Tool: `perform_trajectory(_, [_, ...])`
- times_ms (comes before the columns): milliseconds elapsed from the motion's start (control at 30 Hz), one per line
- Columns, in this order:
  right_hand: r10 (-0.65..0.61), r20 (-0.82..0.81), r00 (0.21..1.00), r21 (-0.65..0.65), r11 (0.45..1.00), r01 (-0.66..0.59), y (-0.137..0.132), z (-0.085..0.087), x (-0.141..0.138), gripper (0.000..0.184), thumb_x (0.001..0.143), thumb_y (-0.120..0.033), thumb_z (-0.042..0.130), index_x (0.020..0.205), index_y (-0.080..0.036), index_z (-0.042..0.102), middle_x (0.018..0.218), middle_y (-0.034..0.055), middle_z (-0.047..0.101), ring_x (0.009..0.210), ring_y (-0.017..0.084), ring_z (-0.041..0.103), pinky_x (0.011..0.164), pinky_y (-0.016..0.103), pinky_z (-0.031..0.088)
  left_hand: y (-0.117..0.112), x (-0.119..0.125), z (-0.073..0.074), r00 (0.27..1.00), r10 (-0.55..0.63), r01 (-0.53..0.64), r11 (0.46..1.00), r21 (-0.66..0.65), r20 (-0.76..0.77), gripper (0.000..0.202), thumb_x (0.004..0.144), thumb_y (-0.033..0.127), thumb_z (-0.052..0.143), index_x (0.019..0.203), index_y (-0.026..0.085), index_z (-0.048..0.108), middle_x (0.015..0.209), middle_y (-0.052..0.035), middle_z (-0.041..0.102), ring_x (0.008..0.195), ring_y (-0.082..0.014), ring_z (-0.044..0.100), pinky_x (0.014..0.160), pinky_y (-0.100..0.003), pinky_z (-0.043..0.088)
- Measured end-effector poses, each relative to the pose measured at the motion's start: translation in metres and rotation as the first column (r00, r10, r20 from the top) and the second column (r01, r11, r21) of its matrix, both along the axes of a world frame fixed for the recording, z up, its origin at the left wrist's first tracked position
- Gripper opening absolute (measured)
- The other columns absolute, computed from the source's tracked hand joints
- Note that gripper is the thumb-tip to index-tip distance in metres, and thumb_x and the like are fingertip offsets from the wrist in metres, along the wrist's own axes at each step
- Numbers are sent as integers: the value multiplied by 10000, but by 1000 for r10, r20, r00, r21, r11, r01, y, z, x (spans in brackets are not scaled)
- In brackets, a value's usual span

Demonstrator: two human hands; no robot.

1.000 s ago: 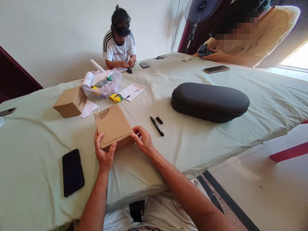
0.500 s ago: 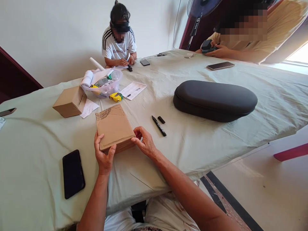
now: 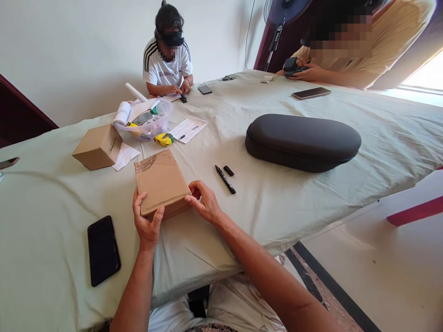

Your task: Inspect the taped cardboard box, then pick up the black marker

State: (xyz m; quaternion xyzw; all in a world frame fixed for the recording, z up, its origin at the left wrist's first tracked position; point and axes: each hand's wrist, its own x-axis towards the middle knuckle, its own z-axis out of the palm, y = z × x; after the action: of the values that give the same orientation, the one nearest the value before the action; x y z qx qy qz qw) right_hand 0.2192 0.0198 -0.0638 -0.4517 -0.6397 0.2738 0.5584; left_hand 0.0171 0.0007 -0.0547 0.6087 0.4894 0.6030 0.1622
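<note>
A brown cardboard box (image 3: 162, 182) sits left of centre in the frame, near the front edge of the cloth-covered worktop (image 3: 194, 251), held between both hands. Its broad face is turned up and its printed corner points to the upper left. The front side, partly covered by the hands, faces the bottom of the frame, and the near edge slants up toward the right. The top looks close to square, so I cannot tell which way the long axis runs. The left hand (image 3: 147, 226) grips the near left corner, fingers along the left side and thumb against the front edge. The right hand (image 3: 206, 203) has its fingers curled around the near right corner, thumb at the edge; how firmly, I cannot tell. Right of the box lies an uncapped marker (image 3: 225, 180), tip toward the upper left; a black phone (image 3: 104, 250) lies at lower left.
</note>
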Motion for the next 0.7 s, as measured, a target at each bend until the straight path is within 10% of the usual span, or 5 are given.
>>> perform_trajectory(300, [31, 23, 999, -35, 999, -30, 2, -3, 3, 495, 820, -711, 611, 899, -226, 553, 764, -17, 572, 644, 131, 518, 612, 272, 438, 2, 0, -5, 999, 19, -19, 1000, 0, 33, 702, 763, 516, 755, 1345, 220, 498, 1482, -141, 481, 1388, -293, 478, 1153, -404, 388])
perform_trajectory(700, [52, 486, 872, -97, 995, -5, 12, -8, 12, 586, 676, -423, 888, 1135, -197, 602, 1038, 90, 715, 932, 245, 651, 812, 350, 443, 16, -5, -26, 991, 2, 16, 990, -137, 132, 1008, 664, 444, 869, 1501, 230, 348, 1493, -165, 494, 1330, -274, 554, 1085, -384, 488])
